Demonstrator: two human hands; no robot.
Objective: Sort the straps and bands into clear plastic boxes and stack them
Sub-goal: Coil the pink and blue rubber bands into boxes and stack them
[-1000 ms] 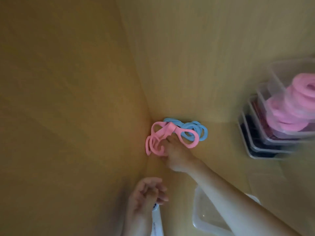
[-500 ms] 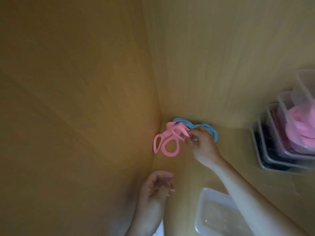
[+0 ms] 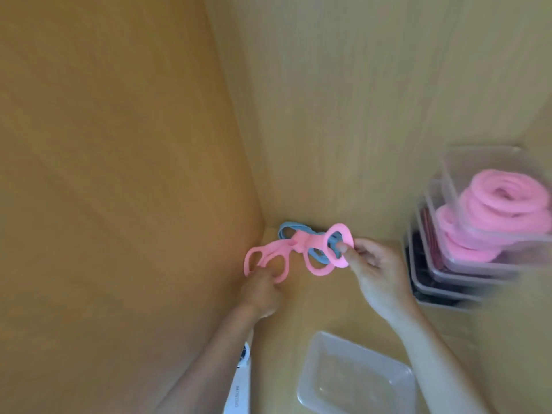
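Note:
A pink band point(image 3: 301, 246) made of linked loops is stretched between both hands, just above the wooden surface in the corner. My left hand point(image 3: 261, 289) grips its left loops. My right hand point(image 3: 373, 270) pinches its right loop between thumb and fingers. A blue band point(image 3: 321, 253) lies behind and under the pink one against the back wall. An empty clear plastic box point(image 3: 355, 380) sits in front of my hands. At the right stands a stack of clear boxes point(image 3: 466, 276); the top one holds coiled pink bands point(image 3: 504, 204).
Wooden walls close the space: one on the left point(image 3: 119, 204) and one at the back point(image 3: 358, 115), meeting in a corner behind the bands. A white object point(image 3: 239, 389) with dark print pokes in at the bottom, beside my left forearm.
My left hand has moved up from below and taken hold of the pink band's left loops. My right hand has pulled the right end outward, lifting it off the blue band.

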